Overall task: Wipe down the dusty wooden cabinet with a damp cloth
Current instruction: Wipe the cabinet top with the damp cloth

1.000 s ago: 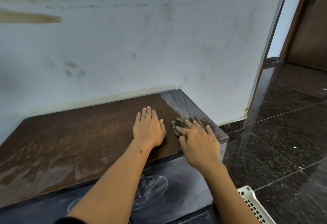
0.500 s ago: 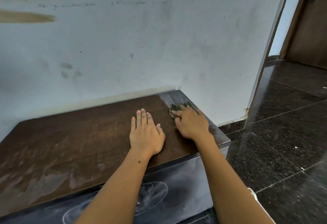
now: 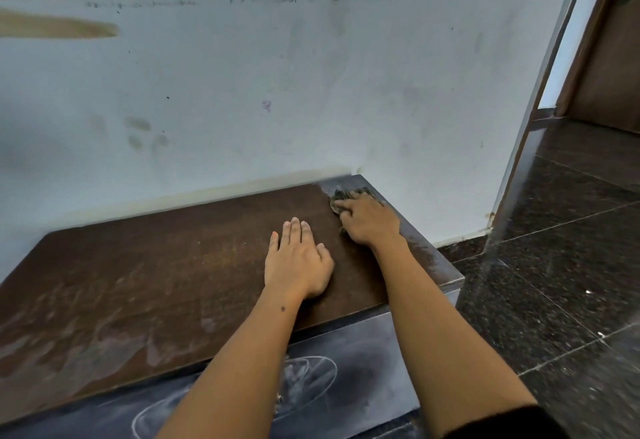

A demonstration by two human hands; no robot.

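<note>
Right hand (image 3: 369, 222) presses a crumpled grey-green damp cloth (image 3: 341, 197) flat on the low dark-brown wooden cabinet (image 3: 156, 265), fingers extended over the wad; cloth pokes out ahead of the fingertips, at the far right corner. Left hand (image 3: 298, 262) lies just beside it, palm down, fingers straight and together, holding nothing. Top is matte, streaky pale dust film toward the left forearm side. Front panel dark, smudged with chalky oval marks.
</note>
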